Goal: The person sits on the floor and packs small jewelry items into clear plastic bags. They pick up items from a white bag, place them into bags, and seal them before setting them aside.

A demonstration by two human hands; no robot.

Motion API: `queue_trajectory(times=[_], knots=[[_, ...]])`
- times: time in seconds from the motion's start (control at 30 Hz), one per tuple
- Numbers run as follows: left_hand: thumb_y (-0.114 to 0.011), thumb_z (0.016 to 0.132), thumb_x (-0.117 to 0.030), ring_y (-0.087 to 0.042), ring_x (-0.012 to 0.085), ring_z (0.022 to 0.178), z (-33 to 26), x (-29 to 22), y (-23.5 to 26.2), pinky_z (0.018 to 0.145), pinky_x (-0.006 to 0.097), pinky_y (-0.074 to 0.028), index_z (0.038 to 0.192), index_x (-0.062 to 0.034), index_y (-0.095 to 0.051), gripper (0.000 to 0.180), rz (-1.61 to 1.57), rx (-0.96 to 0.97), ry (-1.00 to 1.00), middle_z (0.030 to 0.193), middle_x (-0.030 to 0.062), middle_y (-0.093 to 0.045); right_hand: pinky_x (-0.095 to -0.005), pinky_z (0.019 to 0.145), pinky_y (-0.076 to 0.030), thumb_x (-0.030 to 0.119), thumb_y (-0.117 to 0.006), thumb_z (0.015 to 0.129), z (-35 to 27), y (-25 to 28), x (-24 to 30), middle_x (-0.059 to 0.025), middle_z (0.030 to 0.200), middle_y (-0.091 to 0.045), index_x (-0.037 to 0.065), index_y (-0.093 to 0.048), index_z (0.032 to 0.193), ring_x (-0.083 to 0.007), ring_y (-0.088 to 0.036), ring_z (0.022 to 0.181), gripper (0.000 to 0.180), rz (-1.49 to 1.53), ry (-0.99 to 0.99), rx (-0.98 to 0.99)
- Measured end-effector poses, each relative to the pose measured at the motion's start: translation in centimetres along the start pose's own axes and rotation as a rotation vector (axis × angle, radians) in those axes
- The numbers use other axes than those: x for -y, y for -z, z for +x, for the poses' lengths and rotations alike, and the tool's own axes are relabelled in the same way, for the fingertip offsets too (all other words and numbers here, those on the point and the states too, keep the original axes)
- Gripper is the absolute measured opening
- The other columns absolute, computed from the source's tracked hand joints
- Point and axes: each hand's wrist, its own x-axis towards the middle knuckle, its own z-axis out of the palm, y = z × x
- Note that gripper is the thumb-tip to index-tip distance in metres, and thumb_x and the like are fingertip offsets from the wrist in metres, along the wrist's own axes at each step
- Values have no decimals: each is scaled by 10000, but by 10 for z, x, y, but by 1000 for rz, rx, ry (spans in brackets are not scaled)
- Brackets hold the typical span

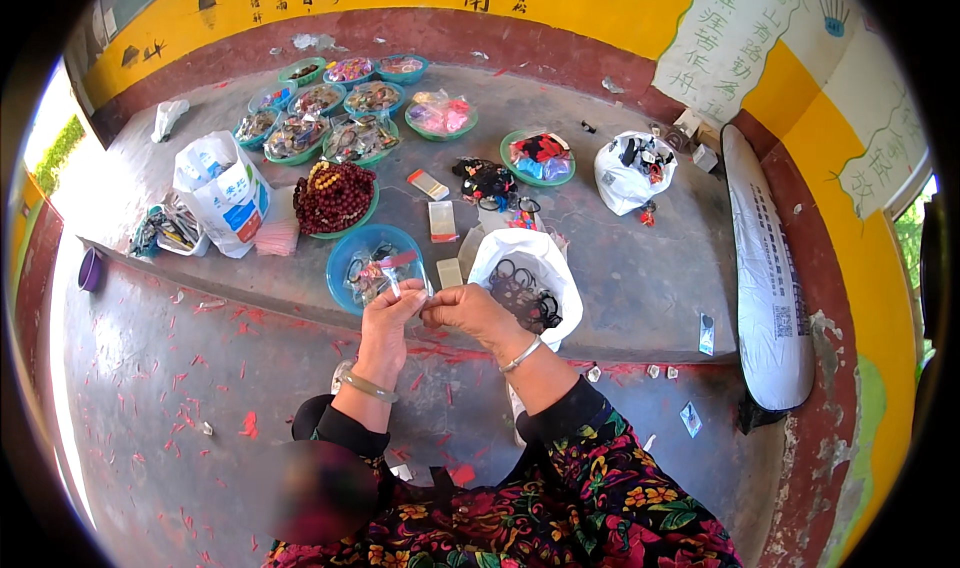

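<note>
My left hand (385, 320) is closed in a pinch on a small clear plastic packet (403, 262) with a red top strip. Meeting it on the right, my right hand (470, 310) pinches at the packet's lower edge, fingertips close to the left ones. What is inside the packet is too small to tell. Just beyond the left hand stands a light-blue plastic basin (337, 255) holding small packeted pieces. Beside the right hand is an open white bag (568, 303) with black ring-shaped hair ties (515, 290) in it.
Bowls of packeted trinkets and a bowl of dark red beads (335, 198) stand on the raised concrete ledge. A white carrier bag (222, 193) is at left, another filled white bag (632, 180) at right. A long white sack (768, 268) leans by the wall. Red scraps litter the floor.
</note>
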Motion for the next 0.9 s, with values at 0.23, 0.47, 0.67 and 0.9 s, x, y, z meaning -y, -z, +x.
queue_trajectory(times=[0.23, 0.47, 0.67, 0.9], knots=[[-629, 811, -55, -565, 119, 797, 3, 4, 6, 742, 256, -435, 985, 2, -610, 184, -24, 23, -3, 869, 37, -621, -250, 702, -477, 95, -652, 800, 3, 3, -2, -57, 837, -657, -20, -653, 949, -118, -607, 762, 189, 98, -90, 30], [-638, 813, -68, -578, 142, 832, 6, 3, 10, 749, 286, -453, 923, -26, -642, 118, -152, 40, -6, 927, 50, -634, -246, 704, -469, 95, -672, 782, 2, 3, 0, -75, 824, -663, -24, -662, 931, -125, -610, 754, 191, 198, -98, 24], [-641, 813, -69, -568, 126, 816, 1, -3, 2, 751, 271, -446, 921, -29, -641, 115, -143, 81, -6, 910, 41, -631, -234, 697, -460, 82, -697, 747, -1, 1, 4, -79, 771, -664, -25, -681, 865, -127, -606, 733, 159, 206, -13, -45], [-647, 809, -70, -553, 98, 787, 2, 0, 3, 731, 230, -430, 936, -22, -633, 136, -15, 77, -2, 876, 31, -631, -221, 613, -449, 60, -709, 719, 0, -3, 5, -39, 706, -646, -10, -674, 759, -82, -562, 647, 88, 58, 46, -187]])
